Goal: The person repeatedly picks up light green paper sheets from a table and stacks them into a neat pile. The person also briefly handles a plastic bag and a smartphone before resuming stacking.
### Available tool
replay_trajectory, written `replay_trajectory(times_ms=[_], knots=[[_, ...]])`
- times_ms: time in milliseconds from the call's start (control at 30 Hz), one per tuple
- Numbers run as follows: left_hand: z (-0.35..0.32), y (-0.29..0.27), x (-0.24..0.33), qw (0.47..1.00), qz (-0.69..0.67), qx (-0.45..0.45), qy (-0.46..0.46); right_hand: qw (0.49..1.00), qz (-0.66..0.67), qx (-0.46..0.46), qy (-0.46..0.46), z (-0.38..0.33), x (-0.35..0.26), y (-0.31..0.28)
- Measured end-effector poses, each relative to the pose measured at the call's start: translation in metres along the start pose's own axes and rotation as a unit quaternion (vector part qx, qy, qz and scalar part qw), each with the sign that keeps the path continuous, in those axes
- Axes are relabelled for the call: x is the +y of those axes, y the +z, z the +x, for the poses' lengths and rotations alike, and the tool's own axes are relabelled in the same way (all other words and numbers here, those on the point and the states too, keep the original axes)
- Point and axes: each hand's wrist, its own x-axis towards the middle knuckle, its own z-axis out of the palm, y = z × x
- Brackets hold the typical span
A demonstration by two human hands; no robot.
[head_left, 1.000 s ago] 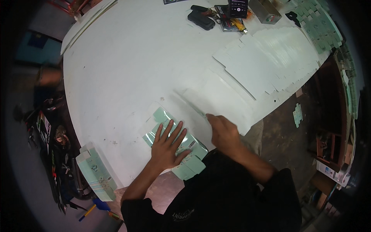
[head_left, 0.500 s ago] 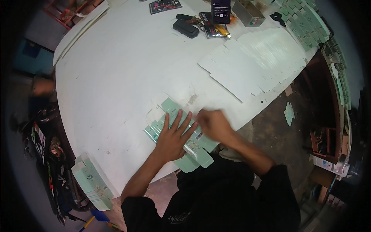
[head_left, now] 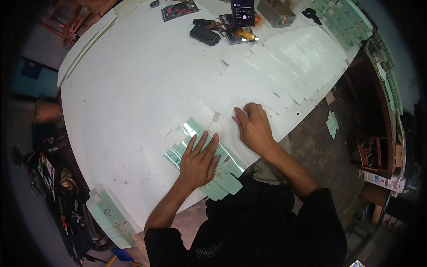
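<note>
My left hand [head_left: 199, 162] lies flat, fingers spread, on a pale green printed carton blank [head_left: 222, 183] at the table's near edge. That blank is unfolded, with flaps and a barcode panel, and it seems to lie on others like it. To its right, my right hand [head_left: 255, 127] has its fingers bent and closed at the near edge of a white cardboard blank [head_left: 218, 95]. This blank sticks out from a fanned spread of white-faced blanks [head_left: 293, 58]. The fingertips' contact with it is partly hidden.
At the far side are a phone [head_left: 243, 13], a black case [head_left: 205, 35], packaged tools [head_left: 180, 10] and an open box [head_left: 276, 13]. Stacked green cartons [head_left: 342, 22] stand far right. A folded green carton [head_left: 110, 216] is beside the table's left edge; a loose blank [head_left: 332, 124] lies on the floor.
My right hand has moved up and right, from beside the green blank to the white ones. A white blank now reaches farther toward me. My left hand stays on the green blank.
</note>
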Motion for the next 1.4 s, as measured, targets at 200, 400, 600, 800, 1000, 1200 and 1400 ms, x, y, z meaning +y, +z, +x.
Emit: replay_trajectory(times_ms=[200, 400, 600, 800, 1000, 1200, 1400], knots=[[0.004, -0.007, 0.003, 1.000, -0.019, 0.012, 0.012, 0.975, 0.192, -0.094, 0.063, -0.005, -0.001, -0.006], [0.002, -0.003, 0.001, 1.000, 0.015, -0.010, 0.025, 0.999, -0.007, -0.027, -0.018, -0.006, -0.014, 0.006], [0.001, -0.004, 0.002, 1.000, -0.013, -0.001, 0.010, 0.970, 0.217, -0.050, 0.099, -0.007, -0.021, -0.011], [0.002, -0.004, 0.001, 1.000, 0.000, -0.001, 0.016, 0.998, -0.024, -0.048, -0.021, 0.002, -0.017, -0.020], [-0.004, 0.002, 0.006, 0.992, 0.123, -0.039, -0.016, 0.956, 0.217, -0.180, 0.080, 0.010, -0.043, -0.035], [0.015, -0.014, 0.003, 0.990, 0.039, -0.121, 0.068, 0.967, 0.234, -0.086, 0.050, -0.003, -0.002, -0.013], [0.020, -0.007, 0.000, 0.993, 0.045, -0.092, 0.065, 0.985, 0.148, -0.012, 0.087, 0.008, 0.043, -0.031]])
